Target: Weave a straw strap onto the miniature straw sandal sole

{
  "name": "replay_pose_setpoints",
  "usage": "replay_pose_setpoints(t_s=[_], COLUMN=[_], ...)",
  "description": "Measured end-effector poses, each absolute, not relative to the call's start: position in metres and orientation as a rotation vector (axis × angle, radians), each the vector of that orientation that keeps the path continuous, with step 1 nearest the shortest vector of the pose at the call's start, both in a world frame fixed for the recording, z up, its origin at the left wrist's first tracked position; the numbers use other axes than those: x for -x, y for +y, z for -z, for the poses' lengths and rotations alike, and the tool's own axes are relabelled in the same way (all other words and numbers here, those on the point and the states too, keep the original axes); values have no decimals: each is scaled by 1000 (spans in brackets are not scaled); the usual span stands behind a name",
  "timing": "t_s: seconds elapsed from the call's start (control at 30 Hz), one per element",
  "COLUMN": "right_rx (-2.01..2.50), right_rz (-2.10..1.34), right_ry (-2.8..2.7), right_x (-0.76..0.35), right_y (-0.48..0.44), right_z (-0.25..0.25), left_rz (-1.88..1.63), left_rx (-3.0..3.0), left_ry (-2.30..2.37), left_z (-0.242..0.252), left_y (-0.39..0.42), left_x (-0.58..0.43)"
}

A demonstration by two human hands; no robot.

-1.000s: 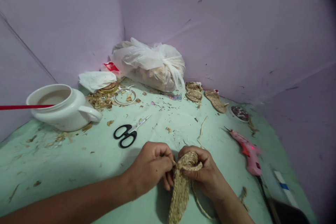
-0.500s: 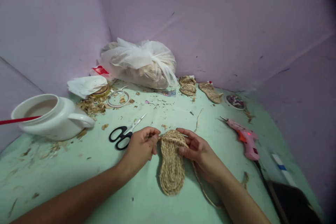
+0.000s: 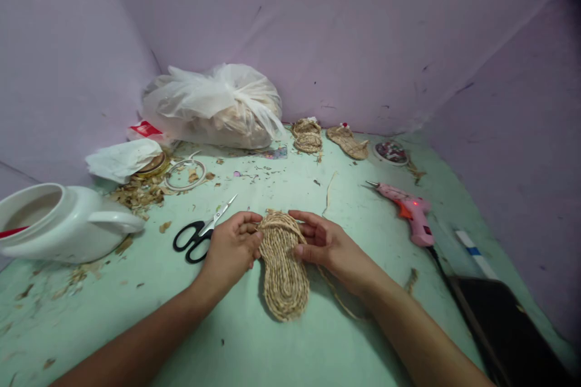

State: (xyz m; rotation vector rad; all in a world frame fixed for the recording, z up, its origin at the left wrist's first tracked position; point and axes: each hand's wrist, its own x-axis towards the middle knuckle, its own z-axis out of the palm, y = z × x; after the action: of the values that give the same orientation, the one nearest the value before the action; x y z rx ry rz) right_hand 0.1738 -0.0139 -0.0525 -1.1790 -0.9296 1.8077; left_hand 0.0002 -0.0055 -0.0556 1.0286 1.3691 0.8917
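Between my two hands is a woven straw slipper sole (image 3: pixel 285 281), made of coiled braided cord, its narrower end toward me. A strand of the same cord (image 3: pixel 290 227) crosses its far, wide end. My left hand (image 3: pixel 233 245) is closed at the sole's upper left edge, thumb and fingertips against the edge and the strand's end. My right hand (image 3: pixel 331 248) holds the upper right edge, index finger at the far end and thumb on the side. Loose straw cord (image 3: pixel 338 299) trails from under my right hand toward the front right.
Black-handled scissors (image 3: pixel 200 236) lie left of my left hand. A white pot (image 3: pixel 86 224) stands farther left. Rightward lie a pink glue gun (image 3: pixel 411 208), its light red, and a dark flat object (image 3: pixel 508 326). A plastic bag (image 3: pixel 218 112) and finished straw slippers (image 3: pixel 347 142) are at the back.
The view has shifted, so the table's things sit farther left. My left fingers have come in against the sole's edge, and the crossing strand lies closer to the far end.
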Motion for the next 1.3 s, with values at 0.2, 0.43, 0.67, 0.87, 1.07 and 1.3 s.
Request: replay_pose_setpoints(t_s=[0.2,0.43,0.67,0.87,1.07,1.3], right_rx=[1357,1462,1457,1390,1298,1368], right_rz=[-1919,-1489,-1432,-1474,-1506,-1362], right_ry=[-1056,-1221,-1175,-1166,-1211,-1254], right_x=[-199,-189,-185,-184,-187,-184], right_y=[-12,-10,-10,-10,-11,-12], right_z=[48,58,61,60,66,73], left_rz=[-902,-918,-912,-898,-911,-842], left_rx=[-1071,-1146,-1185,-1226,-1304,-1531], left_ry=[1404,1404,1395,1387,1437,1475], left_z=[57,65,66,66,71,70], left_y=[-5,-4,-4,-5,-8,-14], left_x=[2,4,4,3,5,8])
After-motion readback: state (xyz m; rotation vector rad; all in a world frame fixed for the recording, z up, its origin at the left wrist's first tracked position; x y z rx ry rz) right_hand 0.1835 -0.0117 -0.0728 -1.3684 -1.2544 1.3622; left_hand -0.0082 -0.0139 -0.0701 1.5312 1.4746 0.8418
